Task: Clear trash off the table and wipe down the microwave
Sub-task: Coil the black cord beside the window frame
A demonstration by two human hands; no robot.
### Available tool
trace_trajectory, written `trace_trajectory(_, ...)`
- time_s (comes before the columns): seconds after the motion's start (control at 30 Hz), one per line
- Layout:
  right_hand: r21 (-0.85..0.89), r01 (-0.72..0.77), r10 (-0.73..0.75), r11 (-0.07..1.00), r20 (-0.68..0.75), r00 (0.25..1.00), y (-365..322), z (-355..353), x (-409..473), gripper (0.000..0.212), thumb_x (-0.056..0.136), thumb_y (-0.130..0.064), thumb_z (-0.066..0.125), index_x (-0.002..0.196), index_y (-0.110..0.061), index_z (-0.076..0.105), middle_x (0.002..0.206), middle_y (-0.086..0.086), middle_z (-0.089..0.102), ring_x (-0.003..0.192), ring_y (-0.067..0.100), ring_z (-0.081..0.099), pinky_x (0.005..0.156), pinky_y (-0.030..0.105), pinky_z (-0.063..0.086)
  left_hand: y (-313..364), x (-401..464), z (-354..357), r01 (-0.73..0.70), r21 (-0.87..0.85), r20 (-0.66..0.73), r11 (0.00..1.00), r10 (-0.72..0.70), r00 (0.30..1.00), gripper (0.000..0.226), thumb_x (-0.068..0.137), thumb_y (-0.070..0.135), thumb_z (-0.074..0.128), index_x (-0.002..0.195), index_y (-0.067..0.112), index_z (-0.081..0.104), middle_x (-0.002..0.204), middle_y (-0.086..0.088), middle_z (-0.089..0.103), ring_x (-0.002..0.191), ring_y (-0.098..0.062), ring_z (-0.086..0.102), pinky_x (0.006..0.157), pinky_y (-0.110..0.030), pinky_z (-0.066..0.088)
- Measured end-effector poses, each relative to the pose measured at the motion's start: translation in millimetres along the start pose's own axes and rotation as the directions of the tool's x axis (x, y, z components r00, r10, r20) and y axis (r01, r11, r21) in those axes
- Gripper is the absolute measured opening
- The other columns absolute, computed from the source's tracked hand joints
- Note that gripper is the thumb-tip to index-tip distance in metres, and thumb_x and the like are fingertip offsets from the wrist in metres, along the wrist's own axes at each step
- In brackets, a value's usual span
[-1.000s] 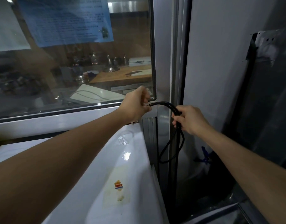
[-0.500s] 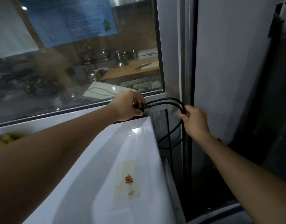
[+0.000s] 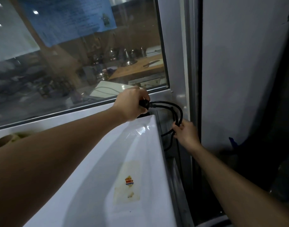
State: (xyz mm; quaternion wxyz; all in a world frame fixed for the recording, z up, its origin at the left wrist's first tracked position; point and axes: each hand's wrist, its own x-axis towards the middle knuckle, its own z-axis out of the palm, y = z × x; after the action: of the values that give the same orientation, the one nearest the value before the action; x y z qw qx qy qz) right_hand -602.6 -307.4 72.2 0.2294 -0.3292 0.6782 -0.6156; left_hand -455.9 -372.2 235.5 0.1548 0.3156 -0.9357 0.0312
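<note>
The white microwave [image 3: 107, 161] fills the lower middle, seen from above, with a worn sticker [image 3: 127, 182] on its top. At its back right corner my left hand [image 3: 130, 104] grips the black plug [image 3: 144, 103] of the power cord. The black cord [image 3: 175, 112] arcs right from the plug in loops and drops behind the microwave. My right hand [image 3: 185, 135] holds the looped cord lower down, beside the microwave's right rear edge.
A glass window [image 3: 75, 63] with a blue paper sheet [image 3: 68, 18] stuck on it stands right behind the microwave. A metal window frame [image 3: 178, 63] and a pale wall [image 3: 238, 71] close off the right side. A dark narrow gap runs down between microwave and frame.
My left hand has moved from the cord onto the plug at the microwave's back corner. My right hand has slid lower down along the looped cord.
</note>
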Motion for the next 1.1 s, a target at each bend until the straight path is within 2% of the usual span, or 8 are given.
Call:
trace_trajectory(0.1, -0.077, -0.037, 0.05, 0.996, 0.17, 0.984, 21, 6, 3, 0.022, 0.093, -0.007, 0.047, 0.074, -0.019, 0.052, 0.083, 0.009, 0.061, 0.084, 0.026, 0.059, 0.084, 0.043, 0.049, -2, -1, 4, 0.03, 0.0, -0.019, 1.0, -0.03, 0.999, 0.032, 0.077, 0.019, 0.073, 0.108, 0.018, 0.065, 0.104, -0.003, 0.058, 0.096, -0.024, 0.056, 0.083, -0.036, 0.049)
trace_trajectory(0.27, -0.311, -0.037, 0.138, 0.95, 0.311, 0.94, 46, 5, 1, 0.028, 0.093, 0.003, 0.038, 0.115, -0.003, 0.055, 0.102, 0.007, 0.053, 0.1, 0.023, 0.052, 0.083, 0.025, 0.038, -9, -4, 5, 0.078, -0.012, 0.008, 0.997, -0.078, 0.997, 0.029, 0.075, 0.018, 0.076, 0.103, 0.019, 0.067, 0.102, -0.004, 0.06, 0.09, -0.023, 0.057, 0.081, -0.038, 0.049)
trace_trajectory(0.47, -0.413, -0.103, 0.127, 0.905, 0.03, 0.992, 42, -7, 4, 0.015, 0.087, -0.004, 0.054, 0.074, 0.0, 0.061, 0.091, 0.02, 0.067, 0.086, 0.033, 0.064, 0.078, 0.041, 0.055, -10, -9, 7, 0.113, -0.061, 0.014, 0.992, -0.112, 0.994, 0.027, 0.073, 0.017, 0.077, 0.098, 0.021, 0.068, 0.1, -0.003, 0.061, 0.087, -0.022, 0.057, 0.08, -0.038, 0.051)
trace_trajectory(0.6, -0.362, -0.164, 0.247, 0.917, 0.196, 0.949, 42, -2, 7, 0.029, 0.085, 0.005, 0.048, 0.062, -0.013, 0.044, 0.084, 0.016, 0.058, 0.081, 0.027, 0.058, 0.079, 0.039, 0.051, -10, -9, 8, 0.117, -0.042, 0.017, 0.992, -0.116, 0.993, 0.025, 0.075, 0.016, 0.075, 0.099, 0.021, 0.067, 0.101, -0.004, 0.06, 0.09, -0.024, 0.057, 0.081, -0.039, 0.05)
trace_trajectory(0.7, -0.097, -0.303, 0.318, 0.948, 0.338, 0.886, 37, 11, 8, 0.036, 0.089, 0.011, 0.04, 0.064, -0.014, 0.043, 0.066, 0.007, 0.045, 0.055, 0.014, 0.047, 0.053, 0.024, 0.046, -11, -8, 8, 0.117, -0.037, 0.019, 0.992, -0.116, 0.993, 0.027, 0.075, 0.015, 0.075, 0.1, 0.019, 0.068, 0.101, -0.004, 0.06, 0.092, -0.023, 0.056, 0.082, -0.038, 0.05)
trace_trajectory(0.8, -0.112, -0.3, 0.32, 0.947, 0.34, 0.884, 40, 20, 9, 0.036, 0.094, 0.008, 0.03, 0.067, -0.012, 0.044, 0.063, 0.005, 0.041, 0.052, 0.012, 0.04, 0.033, 0.012, 0.034, -15, -7, 6, 0.112, -0.061, 0.004, 0.992, -0.112, 0.994, 0.028, 0.073, 0.013, 0.076, 0.099, 0.018, 0.07, 0.099, -0.003, 0.061, 0.09, -0.022, 0.056, 0.082, -0.036, 0.05)
trace_trajectory(0.93, -0.234, -0.245, 0.321, 0.941, 0.387, 0.864, 55, 25, 8, 0.033, 0.09, 0.008, 0.035, 0.069, -0.017, 0.042, 0.069, 0.0, 0.041, 0.061, 0.01, 0.04, 0.05, 0.015, 0.036, -19, -9, 9, 0.13, -0.064, 0.023, 0.989, -0.129, 0.991, 0.028, 0.072, 0.012, 0.076, 0.098, 0.019, 0.07, 0.099, -0.004, 0.062, 0.089, -0.023, 0.057, 0.081, -0.038, 0.05)
trace_trajectory(1.1, -0.275, -0.25, 0.351, 0.928, 0.426, 0.834, 59, 23, 7, 0.026, 0.089, 0.008, 0.035, 0.102, -0.013, 0.044, 0.077, -0.003, 0.042, 0.073, 0.015, 0.044, 0.055, 0.014, 0.031, -23, -10, 12, 0.148, -0.102, 0.025, 0.984, -0.146, 0.989, 0.028, 0.071, 0.01, 0.076, 0.097, 0.018, 0.07, 0.1, -0.005, 0.062, 0.09, -0.023, 0.057, 0.083, -0.04, 0.05)
